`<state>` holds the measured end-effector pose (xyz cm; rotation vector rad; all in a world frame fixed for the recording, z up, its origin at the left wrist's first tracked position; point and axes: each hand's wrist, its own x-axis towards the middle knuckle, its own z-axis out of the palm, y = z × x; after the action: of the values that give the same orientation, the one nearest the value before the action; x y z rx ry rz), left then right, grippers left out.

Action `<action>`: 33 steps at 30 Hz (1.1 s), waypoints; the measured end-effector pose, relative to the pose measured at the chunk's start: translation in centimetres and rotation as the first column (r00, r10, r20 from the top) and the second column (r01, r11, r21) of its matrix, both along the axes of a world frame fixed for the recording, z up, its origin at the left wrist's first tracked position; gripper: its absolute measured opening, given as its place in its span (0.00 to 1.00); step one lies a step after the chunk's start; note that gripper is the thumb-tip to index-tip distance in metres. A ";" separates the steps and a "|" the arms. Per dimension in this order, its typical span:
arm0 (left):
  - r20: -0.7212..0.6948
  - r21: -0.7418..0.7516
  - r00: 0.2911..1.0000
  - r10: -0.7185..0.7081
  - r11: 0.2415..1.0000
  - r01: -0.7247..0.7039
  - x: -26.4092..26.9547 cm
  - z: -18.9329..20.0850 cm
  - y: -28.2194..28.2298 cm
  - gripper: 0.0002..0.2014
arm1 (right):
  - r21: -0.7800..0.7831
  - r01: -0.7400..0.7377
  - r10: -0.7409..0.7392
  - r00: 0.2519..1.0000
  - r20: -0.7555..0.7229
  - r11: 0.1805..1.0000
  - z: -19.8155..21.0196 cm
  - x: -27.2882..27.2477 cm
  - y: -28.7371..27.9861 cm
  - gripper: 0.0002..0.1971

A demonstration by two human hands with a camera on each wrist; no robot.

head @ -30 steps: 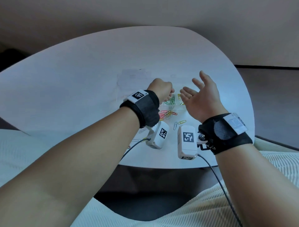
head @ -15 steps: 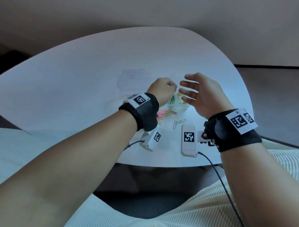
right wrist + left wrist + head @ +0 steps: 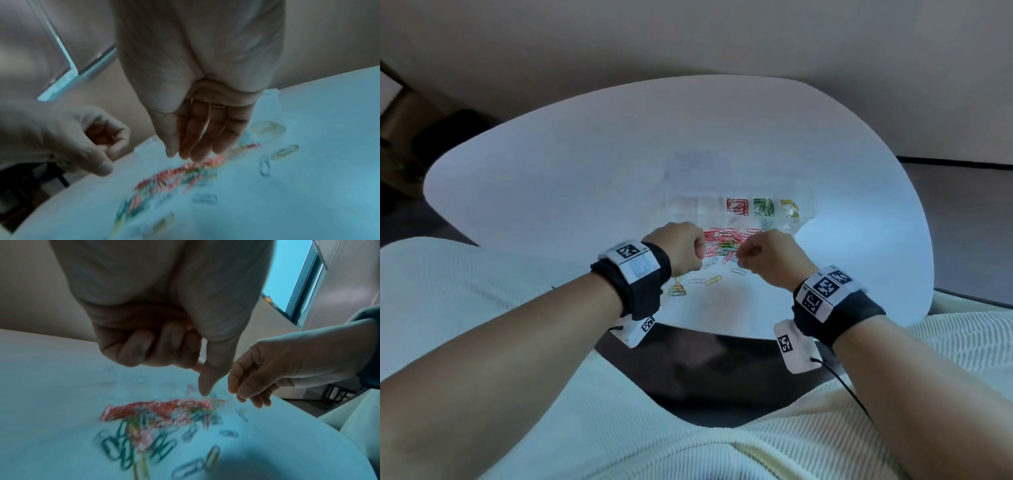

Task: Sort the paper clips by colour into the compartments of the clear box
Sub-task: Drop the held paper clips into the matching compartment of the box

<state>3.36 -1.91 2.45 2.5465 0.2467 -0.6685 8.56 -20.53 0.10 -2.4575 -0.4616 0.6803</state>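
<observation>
Head view: left hand (image 3: 678, 248) curled into a fist above loose pile of paper clips (image 3: 724, 245) on white counter (image 3: 585, 178); right hand (image 3: 768, 255) just beside, fingers bent down over pile. Clear box (image 3: 804, 192) behind pile, red, green, yellow clips in separate compartments. Left wrist view: left hand (image 3: 156, 344) fingers curled tight, thumb pointing down at blurred pile (image 3: 160, 415), cannot tell if anything held. Right wrist view: right hand (image 3: 205, 129) fingers straight, close together, tips just over pile (image 3: 180, 175), holding nothing visible.
</observation>
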 end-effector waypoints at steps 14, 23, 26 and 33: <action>0.127 0.035 0.962 -0.242 0.970 0.240 -2.0 -5.5 0.2 0.09 | -0.157 -0.036 0.060 0.987 0.150 0.987 -4.4 -2.2 0.4 0.08; 0.076 0.097 0.945 -0.317 0.946 0.309 -1.9 -6.2 -0.6 0.12 | -0.281 0.044 -0.044 0.999 0.007 0.959 -4.5 -1.8 0.7 0.06; 0.058 0.117 0.940 -0.335 0.938 0.327 -1.8 -6.4 -0.9 0.12 | -0.339 0.020 -0.036 0.999 -0.041 0.941 -4.4 -1.8 0.7 0.11; 0.034 0.097 0.952 -0.304 0.949 0.300 -1.7 -7.2 -1.0 0.11 | -0.435 -0.055 0.050 0.999 -0.023 0.899 -4.9 -2.2 0.9 0.12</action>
<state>1.69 -2.89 -4.73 2.7128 -0.1379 -0.7200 6.40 -19.63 -4.76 -2.8660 -0.4055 0.9012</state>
